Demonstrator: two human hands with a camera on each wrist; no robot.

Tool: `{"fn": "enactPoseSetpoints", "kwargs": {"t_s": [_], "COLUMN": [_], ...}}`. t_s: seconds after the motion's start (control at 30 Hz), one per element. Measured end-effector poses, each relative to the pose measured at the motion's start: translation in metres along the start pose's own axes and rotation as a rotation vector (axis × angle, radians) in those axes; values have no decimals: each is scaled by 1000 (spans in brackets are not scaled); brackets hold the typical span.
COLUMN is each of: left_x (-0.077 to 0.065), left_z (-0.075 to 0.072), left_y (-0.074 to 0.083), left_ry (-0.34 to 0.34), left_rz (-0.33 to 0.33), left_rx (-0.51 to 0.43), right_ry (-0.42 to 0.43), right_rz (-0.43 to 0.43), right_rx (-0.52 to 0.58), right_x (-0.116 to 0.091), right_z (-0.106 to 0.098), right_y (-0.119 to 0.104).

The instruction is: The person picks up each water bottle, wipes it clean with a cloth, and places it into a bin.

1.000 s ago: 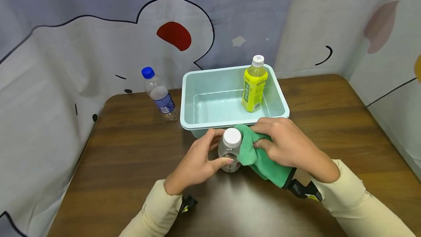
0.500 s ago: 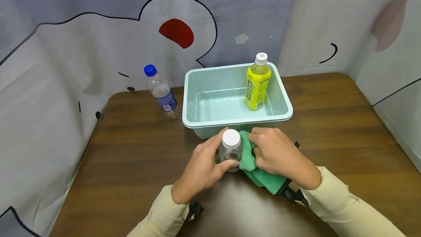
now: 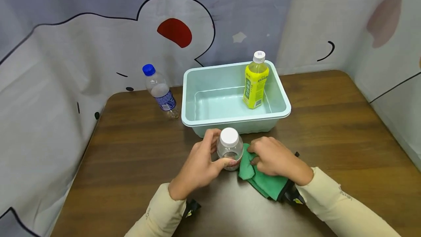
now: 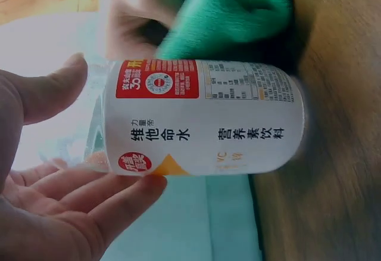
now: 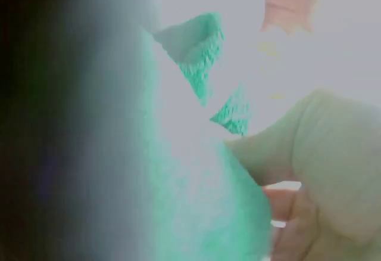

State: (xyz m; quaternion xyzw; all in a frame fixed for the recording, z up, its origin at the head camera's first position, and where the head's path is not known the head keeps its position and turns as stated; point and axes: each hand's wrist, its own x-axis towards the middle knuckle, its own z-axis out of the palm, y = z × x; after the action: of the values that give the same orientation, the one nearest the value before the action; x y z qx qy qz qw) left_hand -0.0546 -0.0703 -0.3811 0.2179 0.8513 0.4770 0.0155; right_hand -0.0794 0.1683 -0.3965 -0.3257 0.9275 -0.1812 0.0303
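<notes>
A clear bottle with a white cap (image 3: 229, 136) stands upright on the table, in front of the bin. My left hand (image 3: 198, 162) holds it from the left, thumb on the near side and fingers round the far side. Its white label (image 4: 202, 118) with Chinese print faces the left wrist camera. On the other side, my right hand (image 3: 277, 158) pinches a folded green cloth (image 3: 268, 182) close against the bottle's right side. In the right wrist view the cloth (image 5: 208, 201) fills much of the picture, washed out and blurred, with the thumb pressed on it.
A pale blue-green bin (image 3: 236, 123) stands just behind the hands, with a yellow-labelled bottle (image 3: 255, 85) upright inside at its right. Left of the bin is a blue-capped bottle (image 3: 162, 94). A patterned curtain (image 3: 98, 54) hangs behind the wooden table (image 3: 131, 149).
My right hand has come nearer to me with the cloth, which now sits lower beside the bottle. My left hand keeps its hold on the bottle, nearly in place.
</notes>
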Motion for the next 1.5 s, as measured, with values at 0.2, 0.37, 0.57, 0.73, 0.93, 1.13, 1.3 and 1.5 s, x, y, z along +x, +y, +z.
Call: {"fn": "enactPoseSetpoints", "kwargs": {"t_s": [0.2, 0.37, 0.57, 0.73, 0.93, 1.13, 1.3, 1.5], "left_x": [-3, -2, 0, 0, 2, 6, 6, 9], "left_z": [-7, -5, 3, 3, 1, 2, -2, -16], "left_y": [-6, -1, 7, 7, 3, 1, 5, 20], "left_ry": [-68, -80, -9, -6, -5, -22, -45, -37], "left_rz": [61, 13, -21, 25, 90, 117, 124, 157], "left_rx": [19, 37, 186, 199, 207, 180, 174, 144], "right_ry": [206, 327, 268, 240, 86, 1, 89, 292], "right_rz": [-174, -281, -226, -205, -126, -76, -95, -157], "right_rx": [136, 216, 196, 147, 41, 1, 37, 200], "right_x": [0, 12, 20, 19, 17, 11, -3, -23], "right_z": [-46, -61, -51, -33, 3, 11, 6, -7], "right_y": [1, -7, -13, -7, 6, 13, 17, 24]}}
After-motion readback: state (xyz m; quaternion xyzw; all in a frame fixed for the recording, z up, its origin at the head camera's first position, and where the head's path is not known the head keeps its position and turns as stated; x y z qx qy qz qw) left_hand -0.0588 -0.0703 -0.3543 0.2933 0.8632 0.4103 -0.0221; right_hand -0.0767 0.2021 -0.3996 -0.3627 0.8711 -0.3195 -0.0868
